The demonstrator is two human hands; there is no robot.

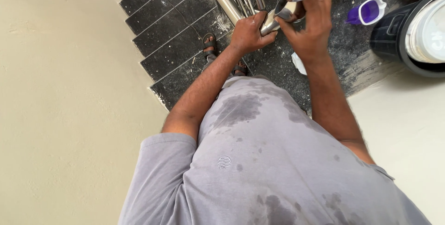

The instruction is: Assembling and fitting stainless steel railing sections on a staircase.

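Gripping a polished steel handrail (271,23) at the stair top, the left hand (248,32) has its fingers curled tight around the tube, and the right hand (310,21) is closed over the joint, hiding what its fingertips pinch. Upper rail tubes run off the top edge. Right: a purple jug (368,12), contents unclear, and a black bucket (394,35) holding a white pail (426,32), cut off by the frame.
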